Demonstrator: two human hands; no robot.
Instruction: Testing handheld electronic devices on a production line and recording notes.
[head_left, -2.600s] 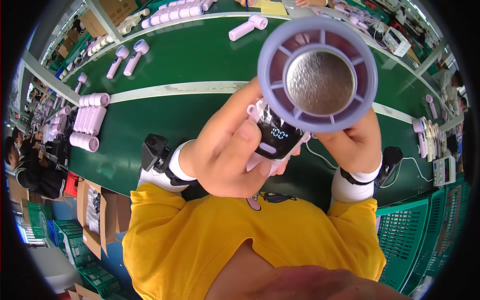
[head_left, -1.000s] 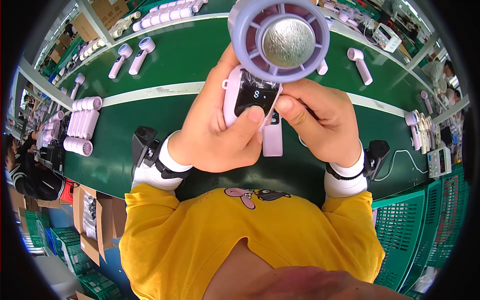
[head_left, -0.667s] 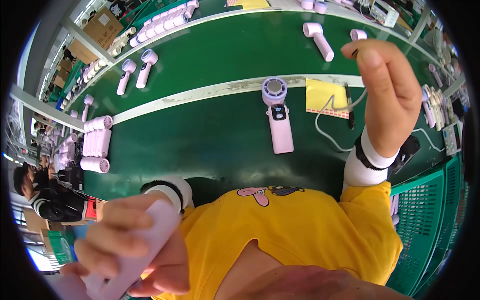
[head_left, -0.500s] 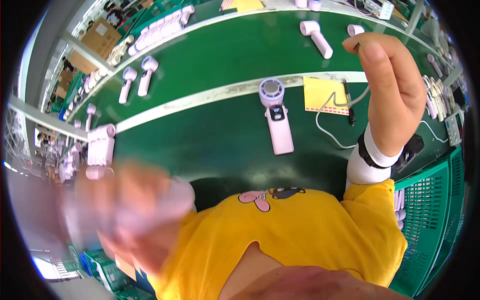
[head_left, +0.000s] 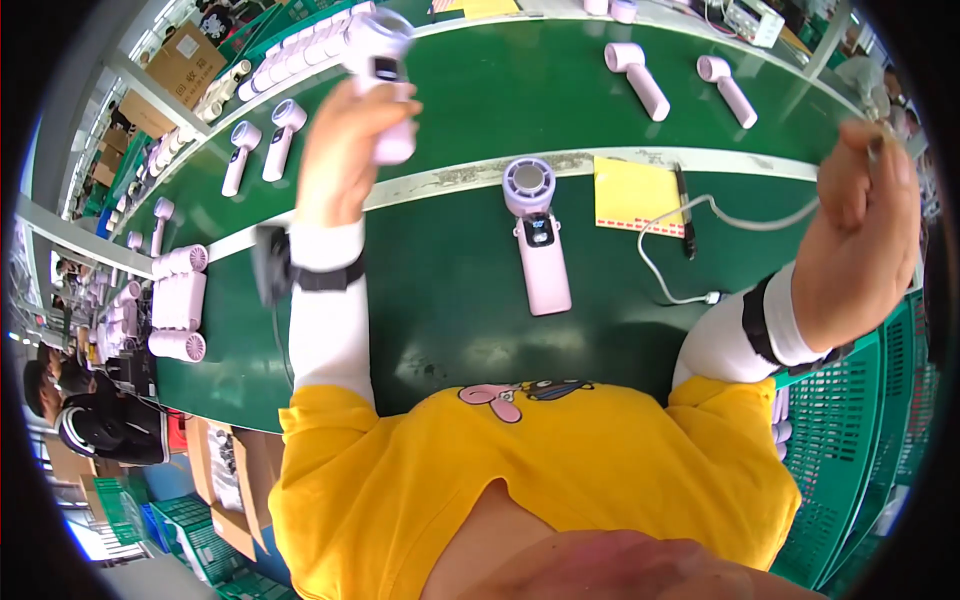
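Note:
My left hand (head_left: 345,150) is raised over the far side of the bench, its fingers wrapped round the handle of a pink handheld fan (head_left: 390,142). The fan's round lilac head points up and away. On the near mat a second pink handheld fan (head_left: 543,270) lies face up, its small display lit. Off at the right, my right hand (head_left: 850,240) is lifted with thumb and fingers pinched together; what they hold, if anything, is too small to make out. Below that hand, a white cable (head_left: 660,278) loops across the mat with its plug end near my forearm.
A yellow paper sheet (head_left: 625,195) and a black pen (head_left: 686,215) lie right of the fan. More fans stand on the belt, including one fan (head_left: 640,85) at the far right. Stacked fans (head_left: 180,300) sit at left; a green crate (head_left: 830,450) stands at my right.
My left hand, blurred low at the left with a pink object, has swung up and forward over the belt with the fan. My right hand has shifted outward and lower, still pinched.

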